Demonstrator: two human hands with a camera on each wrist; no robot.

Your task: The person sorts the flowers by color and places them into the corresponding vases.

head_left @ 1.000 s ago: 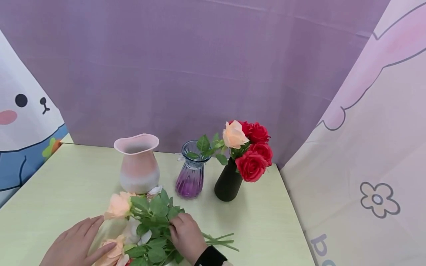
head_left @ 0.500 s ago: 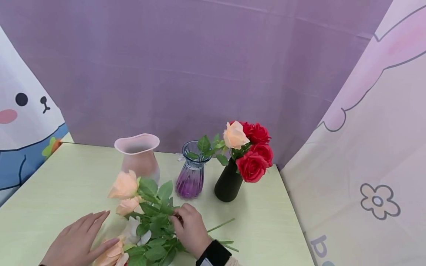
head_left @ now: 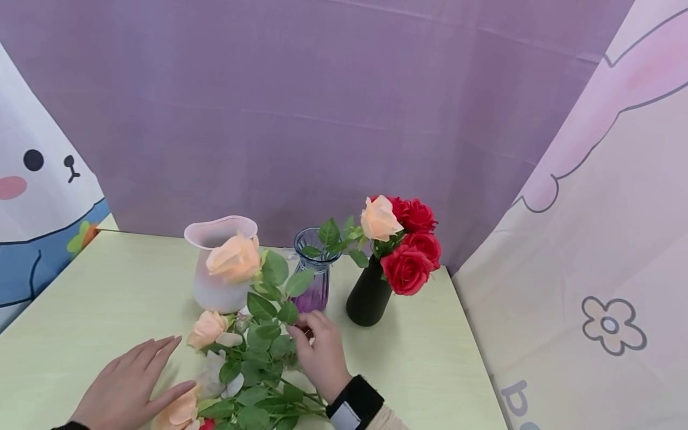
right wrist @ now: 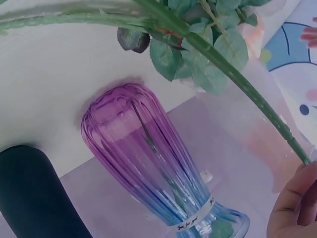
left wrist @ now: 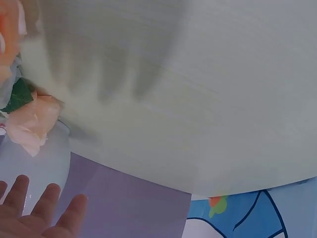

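Observation:
My right hand [head_left: 322,352] pinches the stem [right wrist: 247,91] of a peach rose [head_left: 234,258]. That rose is raised above a bunch of flowers on the table, its bloom in front of the pink and white vase [head_left: 220,295]. In the bunch lie a smaller peach rose [head_left: 206,328], a white flower [head_left: 211,376] and another peach rose [head_left: 181,407], among green leaves [head_left: 258,394]. To the left of the bunch, my left hand [head_left: 126,382] has its fingers extended, the thumb by the lowest peach rose. The left wrist view shows its fingertips [left wrist: 44,203].
A purple-blue glass vase [right wrist: 133,144] stands behind my right hand, a stem inside. From its mouth, leaves lead towards an upright peach rose [head_left: 380,218]. Beside it is a black vase [head_left: 368,292] with several red roses [head_left: 407,269]. A purple cloth [head_left: 301,107] hangs behind the table.
My right hand has drawn the peach rose out of the bunch, up and to the right, its bloom now before the pink and white vase. The left hand has barely shifted.

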